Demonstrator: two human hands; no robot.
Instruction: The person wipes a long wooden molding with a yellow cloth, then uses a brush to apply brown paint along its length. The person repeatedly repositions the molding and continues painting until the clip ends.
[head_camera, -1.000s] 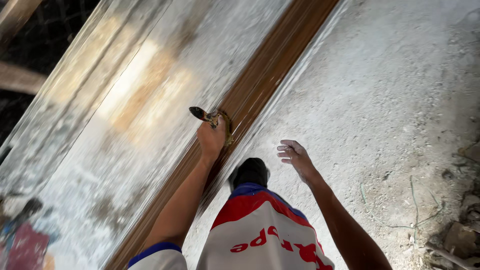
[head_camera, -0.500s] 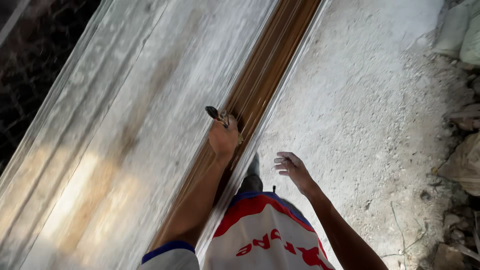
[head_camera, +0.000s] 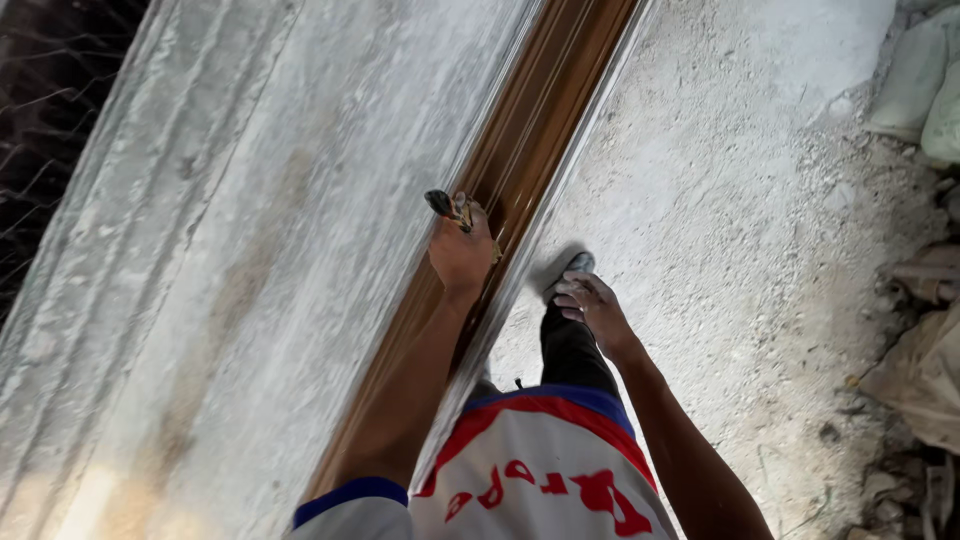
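My left hand (head_camera: 462, 250) grips a small brush (head_camera: 442, 204) with a dark tip and presses it against a long brown painted strip (head_camera: 540, 120) that runs along the edge of a grey moulded slab (head_camera: 300, 200). My right hand (head_camera: 592, 310) hangs free over the dusty floor, fingers loosely apart, holding nothing. My dark shoe (head_camera: 572, 268) shows just beyond it.
The rough pale concrete floor (head_camera: 740, 200) stretches to the right. Sacks and rubble (head_camera: 925, 330) lie along the right edge. A dark wire mesh (head_camera: 50, 130) is at the far left behind the slab.
I have stepped forward along the slab. My left hand has slid the brush further along the brown strip; my right hand has stayed loose beside me.
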